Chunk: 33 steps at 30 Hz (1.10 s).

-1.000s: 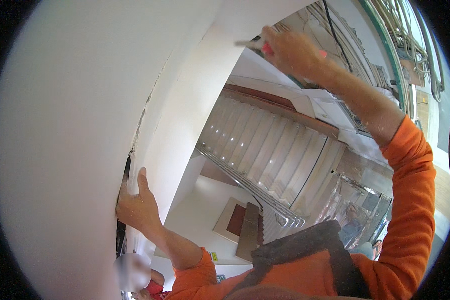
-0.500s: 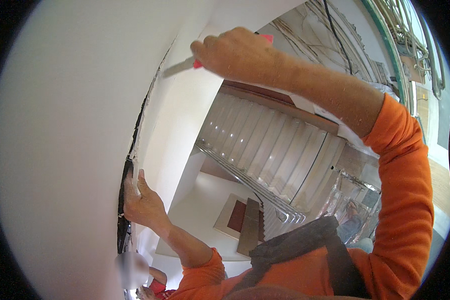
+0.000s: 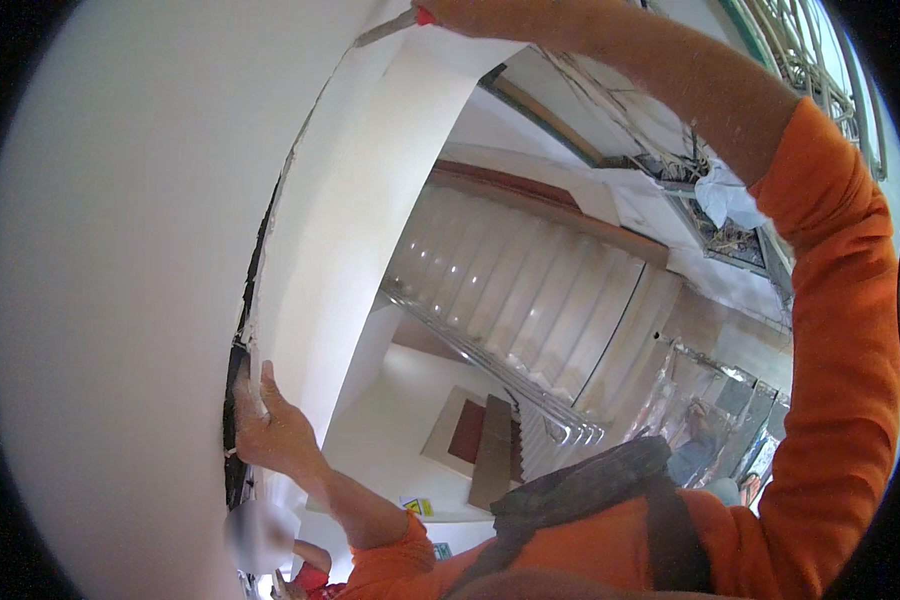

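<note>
At the top edge my right hand [image 3: 460, 15], partly cut off by the picture's rim, is closed on a red-handled knife [image 3: 388, 28] with a flat grey blade. The blade's tip meets the upper end of a long crack between a broad white wall [image 3: 120, 250] and a white panel [image 3: 320, 220]. Lower down, the crack widens into a black gap [image 3: 257, 250]. There my left hand [image 3: 282, 435] grips the panel's edge, thumb on the panel face and fingers partly hidden in the gap.
A person in a red sleeve [image 3: 313, 578] is at the lower left. Beyond the panel are a corrugated pale surface [image 3: 500, 290], metal rails [image 3: 470, 350], and brown boards [image 3: 495, 455]. Loose cables [image 3: 800, 55] hang at upper right, near a white plastic bag [image 3: 730, 195].
My right hand and the knife have moved up along the crack, toward the top edge. My left hand stays on the panel's edge, appearing slightly lower as the view shifts.
</note>
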Tool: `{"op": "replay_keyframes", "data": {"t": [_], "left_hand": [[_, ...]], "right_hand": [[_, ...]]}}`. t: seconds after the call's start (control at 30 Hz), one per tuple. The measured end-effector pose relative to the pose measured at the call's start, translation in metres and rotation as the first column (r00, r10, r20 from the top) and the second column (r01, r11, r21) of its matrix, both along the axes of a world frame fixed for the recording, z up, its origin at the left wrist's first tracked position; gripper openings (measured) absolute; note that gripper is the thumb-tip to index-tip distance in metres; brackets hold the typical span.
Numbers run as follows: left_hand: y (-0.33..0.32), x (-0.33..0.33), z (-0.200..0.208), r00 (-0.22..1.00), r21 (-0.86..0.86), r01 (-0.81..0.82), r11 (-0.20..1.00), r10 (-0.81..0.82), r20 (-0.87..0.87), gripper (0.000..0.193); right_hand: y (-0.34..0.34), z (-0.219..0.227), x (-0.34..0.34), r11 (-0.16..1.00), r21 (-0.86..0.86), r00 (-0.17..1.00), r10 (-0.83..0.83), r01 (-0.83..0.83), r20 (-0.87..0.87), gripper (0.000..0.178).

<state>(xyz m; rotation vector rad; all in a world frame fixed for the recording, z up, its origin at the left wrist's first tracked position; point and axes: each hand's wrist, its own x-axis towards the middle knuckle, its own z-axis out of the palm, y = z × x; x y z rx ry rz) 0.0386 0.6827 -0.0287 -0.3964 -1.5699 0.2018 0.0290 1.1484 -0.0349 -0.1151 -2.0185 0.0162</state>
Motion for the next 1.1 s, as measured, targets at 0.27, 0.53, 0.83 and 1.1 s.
{"op": "replay_keyframes", "data": {"t": [0.27, 0.53, 0.83, 1.1], "left_hand": [[0.009, 0.005, 0.022, 0.986, -0.028, -0.042, 0.999, 0.046, 0.161, 0.046], [0.038, -0.006, 0.019, 0.99, -0.062, -0.133, 0.989, 0.136, 0.039, 0.046], [0.02, -0.028, 0.022, 0.981, -0.135, -0.196, 0.971, 0.194, -0.026, 0.039], [0.046, -0.017, 0.01, 0.985, 0.101, -0.121, 0.988, 0.107, 0.133, 0.033]], "right_hand": [[0.18, -0.117, -0.023, 0.965, -0.168, 0.91, -0.25, 0.203, -0.331, 0.023], [-0.022, -0.218, 0.036, 0.754, -0.6, 0.935, 0.052, -0.266, -0.35, 0.027], [-0.165, -0.067, -0.059, -0.308, -0.552, 0.431, 0.381, -0.775, -0.818, 0.028], [-0.233, -0.008, -0.041, -0.557, -0.058, 0.072, -0.003, -0.828, -0.997, 0.056]]}}
